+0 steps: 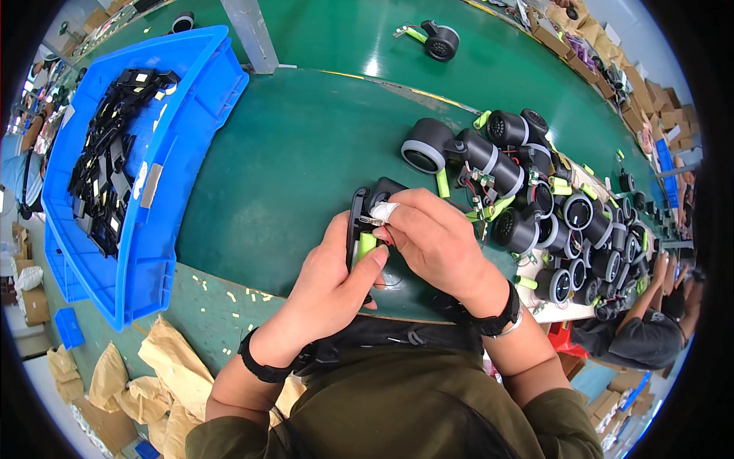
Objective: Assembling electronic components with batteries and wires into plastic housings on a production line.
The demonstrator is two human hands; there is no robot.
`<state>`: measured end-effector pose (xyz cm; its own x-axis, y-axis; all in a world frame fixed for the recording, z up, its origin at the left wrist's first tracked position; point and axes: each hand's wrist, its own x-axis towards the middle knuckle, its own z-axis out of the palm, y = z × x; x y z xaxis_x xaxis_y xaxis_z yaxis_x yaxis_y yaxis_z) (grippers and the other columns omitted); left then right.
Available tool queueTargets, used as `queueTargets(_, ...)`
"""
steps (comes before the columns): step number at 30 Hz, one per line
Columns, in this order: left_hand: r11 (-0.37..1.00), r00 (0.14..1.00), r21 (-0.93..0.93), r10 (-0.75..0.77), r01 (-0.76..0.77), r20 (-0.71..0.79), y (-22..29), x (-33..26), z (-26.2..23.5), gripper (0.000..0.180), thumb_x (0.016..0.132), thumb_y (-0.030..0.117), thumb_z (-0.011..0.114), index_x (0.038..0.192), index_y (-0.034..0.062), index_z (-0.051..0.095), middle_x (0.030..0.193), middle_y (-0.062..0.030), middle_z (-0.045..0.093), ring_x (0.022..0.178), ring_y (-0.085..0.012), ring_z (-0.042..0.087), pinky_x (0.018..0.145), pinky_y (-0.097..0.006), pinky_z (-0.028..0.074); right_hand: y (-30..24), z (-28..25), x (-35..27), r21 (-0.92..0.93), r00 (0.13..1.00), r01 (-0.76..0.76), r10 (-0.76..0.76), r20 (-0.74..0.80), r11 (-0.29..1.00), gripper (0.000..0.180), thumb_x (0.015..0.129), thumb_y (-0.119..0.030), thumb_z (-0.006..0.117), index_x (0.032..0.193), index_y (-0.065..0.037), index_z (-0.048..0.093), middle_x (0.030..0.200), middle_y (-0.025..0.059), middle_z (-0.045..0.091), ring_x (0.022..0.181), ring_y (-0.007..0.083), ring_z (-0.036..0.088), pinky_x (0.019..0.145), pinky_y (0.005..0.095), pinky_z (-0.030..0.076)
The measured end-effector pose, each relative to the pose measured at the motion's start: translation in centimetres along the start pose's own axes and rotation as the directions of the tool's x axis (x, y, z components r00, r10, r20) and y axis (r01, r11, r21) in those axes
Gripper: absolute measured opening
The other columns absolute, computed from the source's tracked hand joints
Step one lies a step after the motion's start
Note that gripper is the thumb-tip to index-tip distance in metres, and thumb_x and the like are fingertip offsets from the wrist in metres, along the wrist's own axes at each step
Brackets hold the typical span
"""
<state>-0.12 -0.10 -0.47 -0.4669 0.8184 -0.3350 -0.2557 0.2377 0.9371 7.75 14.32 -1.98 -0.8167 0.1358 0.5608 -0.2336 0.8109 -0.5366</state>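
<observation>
head: blk casing (pixel 356 220) in l hand (pixel 325 274), r hand (pixel 442 241) alongside

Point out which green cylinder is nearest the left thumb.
The green cylinder at the thumb of the left hand, beside the long black casing that hand holds. The other green cylinders in view lie farther off, unheld.

Left of the shell (pixel 355 226) gripped by the left hand (pixel 325 268) and right hand (pixel 436 237), wide passage is offered over the table (pixel 260 168), bounded farther out by the bin's (pixel 159 233) raised wall. Straight beyond the grip, room is given up to the seam (pixel 405 88), past which a post (pixel 252 34) is met leftward and a lone housing (pixel 441 44) slightly rightward. Right of the grip, the way is blocked by heaped housings (pixel 493 164) and cells (pixel 443 183). On the near side, passage is closed by the torso (pixel 413 398).
</observation>
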Motion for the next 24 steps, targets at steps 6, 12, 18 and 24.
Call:
queueTargets(6,0.999,0.999,-0.036,0.014,-0.013,0.038,0.25,-0.26,0.19,0.022,0.091,0.011,0.047,0.11,0.0013,0.042,0.093,-0.0075,0.056,0.071,-0.0119,0.057,0.05,-0.025,0.05,-0.22,-0.06,-0.23,0.002,0.998,0.01,-0.01,-0.059,1.0,0.029,0.057,0.003,0.068,0.084,0.0,0.056,0.08,0.0092,0.054,0.068,0.0239,0.058,0.054,0.0312,0.049)
queueTargets(12,0.995,0.997,-0.074,0.068,-0.064,0.048,0.02,-0.41,0.13,0.022,0.091,0.011,0.048,0.109,0.0005,0.042,0.093,-0.0091,0.054,0.071,-0.0139,0.057,0.049,-0.025,0.05,0.03,-0.24,-0.36,-0.031,0.995,0.078,-0.08,-0.066,0.996,0.03,0.058,0.002,0.065,0.087,0.001,0.058,0.083,0.0104,0.056,0.069,0.0249,0.058,0.055,0.0313,0.049)
queueTargets(18,0.992,0.996,-0.097,0.079,-0.075,0.04,0.06,-0.49,0.14,0.027,0.091,0.012,0.048,0.113,-0.0004,0.041,0.09,-0.0067,0.055,0.069,-0.0116,0.057,0.05,-0.024,0.05,0.18,-0.27,-0.7,-0.004,0.993,0.098,-0.098,-0.068,0.995,0.028,0.059,0.002,0.064,0.087,0.001,0.059,0.085,0.0106,0.056,0.067,0.0246,0.058,0.054,0.0316,0.049)
queueTargets(24,0.991,0.991,-0.037,0.133,-0.132,0.013,-0.4,-0.64,0.51,0.033,0.091,0.012,0.049,0.119,-0.0013,0.039,0.087,-0.0053,0.057,0.066,-0.0097,0.057,0.051,-0.024,0.05,-0.64,-0.2,-0.83,-0.097,0.993,0.076,-0.084,-0.084,0.992,0.027,0.061,0.002,0.065,0.087,0.002,0.058,0.085,0.0119,0.056,0.066,0.0245,0.058,0.055,0.0314,0.05)
